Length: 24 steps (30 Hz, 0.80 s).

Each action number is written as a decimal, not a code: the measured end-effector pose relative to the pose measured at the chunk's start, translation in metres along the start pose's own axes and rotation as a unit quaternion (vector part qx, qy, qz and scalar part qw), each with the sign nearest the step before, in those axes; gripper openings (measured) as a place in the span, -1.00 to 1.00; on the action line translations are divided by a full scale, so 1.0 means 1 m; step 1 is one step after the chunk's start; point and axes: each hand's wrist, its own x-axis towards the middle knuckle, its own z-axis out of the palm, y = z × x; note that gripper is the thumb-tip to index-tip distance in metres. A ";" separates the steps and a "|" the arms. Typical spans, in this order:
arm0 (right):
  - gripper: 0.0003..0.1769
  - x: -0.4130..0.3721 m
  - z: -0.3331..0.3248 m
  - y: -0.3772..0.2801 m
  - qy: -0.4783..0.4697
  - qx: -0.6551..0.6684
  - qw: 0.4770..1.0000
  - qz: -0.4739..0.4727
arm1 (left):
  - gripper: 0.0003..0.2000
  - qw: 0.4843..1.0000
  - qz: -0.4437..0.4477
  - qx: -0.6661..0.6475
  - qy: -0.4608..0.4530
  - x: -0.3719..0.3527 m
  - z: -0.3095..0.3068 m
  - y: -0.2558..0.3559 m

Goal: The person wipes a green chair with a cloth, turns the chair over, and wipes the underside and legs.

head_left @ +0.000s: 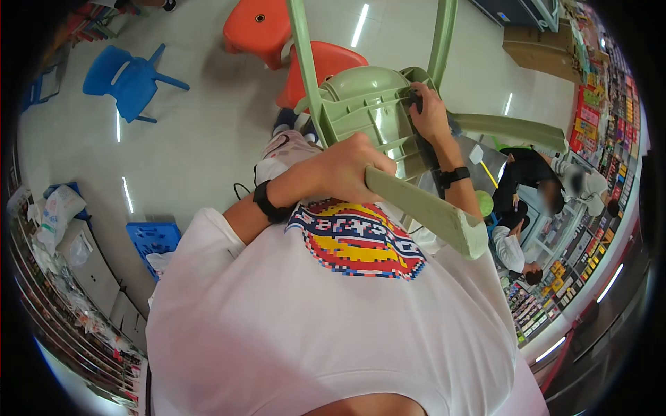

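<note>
A pale green plastic chair (374, 87) is turned over in front of my chest, its ribbed underside facing me and its legs sticking out several ways. My left hand (350, 163) is closed around one leg (433, 215), which points toward the lower right. Further up, my right hand (431, 114) has its fingers curled over the ribbed frame near the base of another leg. A dark piece (416, 104) shows under the right fingers; its kind I cannot make out. Both wrists wear black bands.
Two orange stools (257, 31) stand just beyond the chair, and a blue chair (125, 80) is at upper left. A blue crate (154, 243) lies at left. Two people (520, 180) are at right by stocked shelves (603, 173), near a cardboard box (541, 52).
</note>
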 end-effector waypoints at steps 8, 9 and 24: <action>-0.37 -0.002 -0.005 -0.005 -0.011 -0.242 0.970 -0.025 | -0.91 0.999 0.029 -0.031 -0.013 0.000 0.001 -0.009; -0.37 -0.003 -0.006 -0.011 -0.011 -0.243 0.970 -0.024 | -0.91 0.999 0.030 -0.032 -0.015 0.001 0.001 -0.006; -0.20 -0.013 0.012 -0.003 0.050 -0.059 0.996 0.045 | -0.84 0.999 -0.006 -0.032 -0.028 -0.001 -0.010 0.000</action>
